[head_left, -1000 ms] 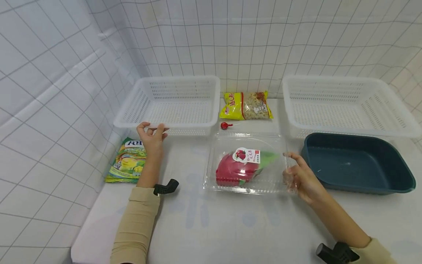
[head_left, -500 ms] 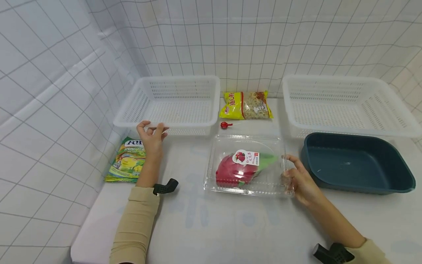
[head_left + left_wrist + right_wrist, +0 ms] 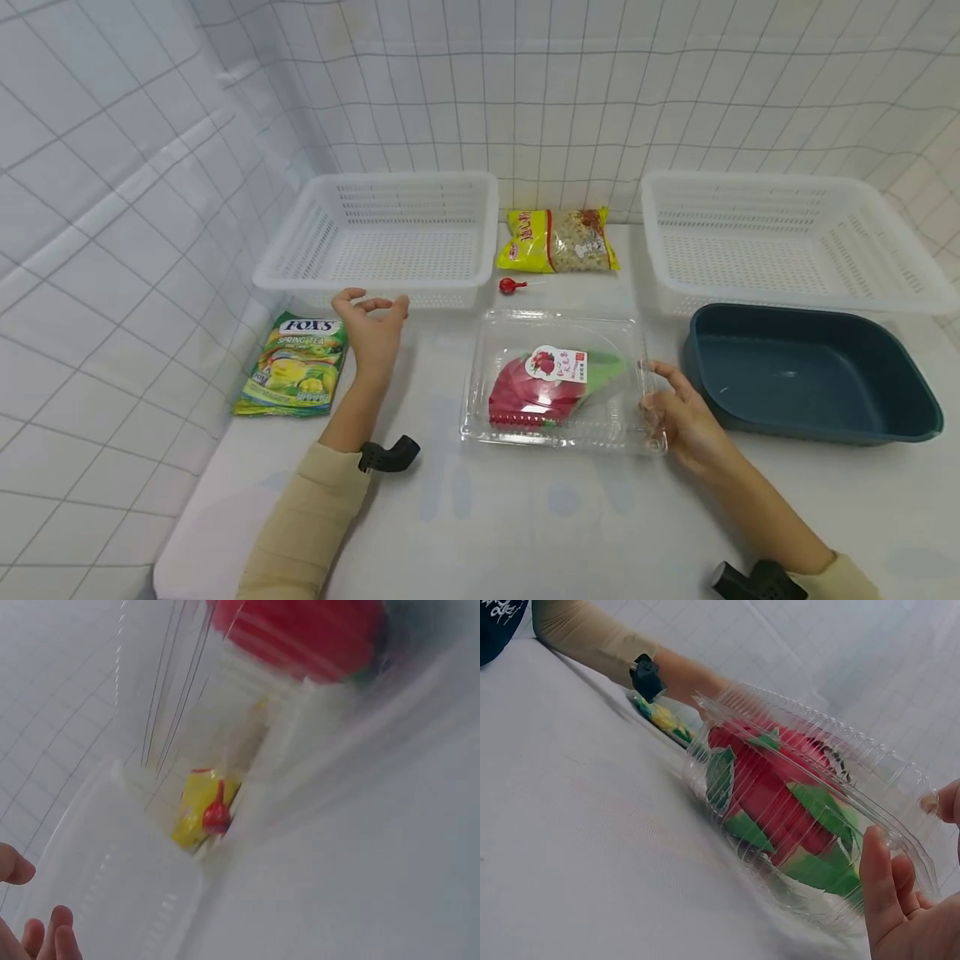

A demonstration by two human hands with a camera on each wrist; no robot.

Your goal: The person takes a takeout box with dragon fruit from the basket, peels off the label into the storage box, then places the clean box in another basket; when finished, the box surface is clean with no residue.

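While its wrist view reveals more leaves (image 3: pixel 817 810), the right hand (image 3: pixel 686 421) pinches the box (image 3: pixel 613 415); the left (image 3: pixel 373 337) seems empty.

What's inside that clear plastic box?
The clear plastic box holds a red-and-green fruit-shaped item. In the head view, a printed label covers part of it; what's behind the label can't be seen.

The box (image 3: pixel 600 417) lies between packet (image 3: pixel 296 367), left, and basin (image 3: pixel 817 375), right; behind, a bag (image 3: pixel 558 242) between left basket (image 3: pixel 450 294) and right basket (image 3: pixel 742 258).
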